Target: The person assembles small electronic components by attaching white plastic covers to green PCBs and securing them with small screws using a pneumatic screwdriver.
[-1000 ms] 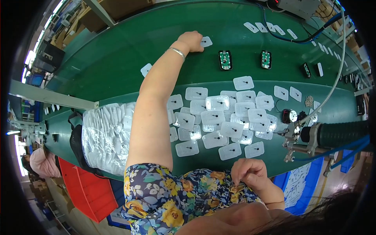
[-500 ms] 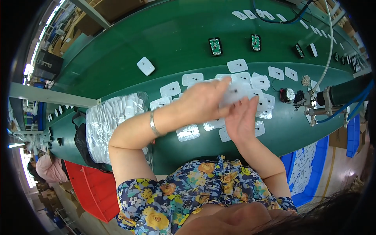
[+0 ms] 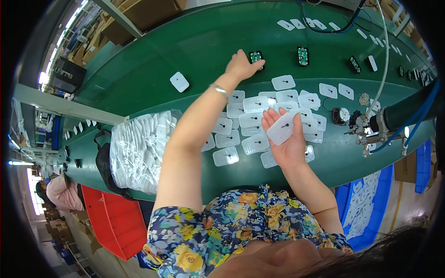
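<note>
My left hand point(image 3: 242, 66) reaches to a black housing with a green circuit board point(image 3: 256, 57) on the far green surface. Its thumb is stretched over the housing's near edge, apart from the other fingers at the left side. On the upturned palm of my right hand point(image 3: 291, 150) rests a white plastic cover point(image 3: 281, 129) with rounded corners and a small dark mark, held between thumb and fingers. Below and around that hand, several similar white covers point(image 3: 226, 156) lie spread and overlapping on the green table point(image 3: 296, 178).
A clear bag of white covers point(image 3: 139, 153) lies at left, above a red bin point(image 3: 116, 222). One white cover point(image 3: 179, 82) and another circuit-board housing point(image 3: 303, 56) lie farther back. At right stand a metal fixture point(image 3: 378, 125) with blue hoses and a blue bin point(image 3: 382, 194).
My left hand has left the white cover near my right hand and moved away to the far housing. My right hand now holds the cover alone, palm up.
</note>
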### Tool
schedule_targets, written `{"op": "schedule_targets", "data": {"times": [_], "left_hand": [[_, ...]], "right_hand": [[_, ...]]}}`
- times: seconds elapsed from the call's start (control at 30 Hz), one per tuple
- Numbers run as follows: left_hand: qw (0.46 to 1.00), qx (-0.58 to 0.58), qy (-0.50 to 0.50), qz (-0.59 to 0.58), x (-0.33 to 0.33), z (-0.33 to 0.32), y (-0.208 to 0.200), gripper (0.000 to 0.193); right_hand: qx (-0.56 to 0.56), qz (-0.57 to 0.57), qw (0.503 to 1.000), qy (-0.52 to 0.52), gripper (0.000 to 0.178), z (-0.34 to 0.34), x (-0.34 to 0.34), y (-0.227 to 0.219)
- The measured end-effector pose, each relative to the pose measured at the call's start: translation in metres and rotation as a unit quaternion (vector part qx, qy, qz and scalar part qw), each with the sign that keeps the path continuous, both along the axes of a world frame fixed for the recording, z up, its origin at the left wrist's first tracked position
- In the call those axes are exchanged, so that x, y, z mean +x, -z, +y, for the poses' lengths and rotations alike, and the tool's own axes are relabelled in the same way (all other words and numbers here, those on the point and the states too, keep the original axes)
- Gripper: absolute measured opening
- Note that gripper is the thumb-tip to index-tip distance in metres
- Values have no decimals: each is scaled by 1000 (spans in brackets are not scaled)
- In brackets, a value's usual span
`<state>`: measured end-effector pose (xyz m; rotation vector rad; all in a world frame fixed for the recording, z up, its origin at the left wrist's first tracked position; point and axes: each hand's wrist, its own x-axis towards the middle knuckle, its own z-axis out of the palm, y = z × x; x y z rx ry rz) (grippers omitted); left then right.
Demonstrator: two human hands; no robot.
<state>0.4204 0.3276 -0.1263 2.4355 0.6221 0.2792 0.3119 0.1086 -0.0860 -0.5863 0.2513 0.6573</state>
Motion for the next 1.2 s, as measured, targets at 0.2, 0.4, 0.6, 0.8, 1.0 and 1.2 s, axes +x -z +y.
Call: {"op": "schedule_targets", "data": {"times": [0.2,0.4,0.6,0.8,1.0,1.2], "left_hand": [[994,20,-85,59,34,-18,23,75],[956,-259,-6,-137,2,2,25,49],[725,-682,33,-95,-103,-28,-27,30],[625,-767,47,-134,-208,-71,-30,48],[484,-855,36,-185,-235,-103,-29,42],[560,-795,15,-235,-237,-130,-38,54]], "right_hand": [[5,6,999,-45,58,-10,-8,5],[28,7,997,-76,55,-16,-14,1],[59,11,995,-83,54,-27,-20,5],[66,2,994,-85,65,-35,-32,14],[87,3,991,-98,77,-33,-45,24],[98,8,991,-95,83,-35,-47,30]]}}
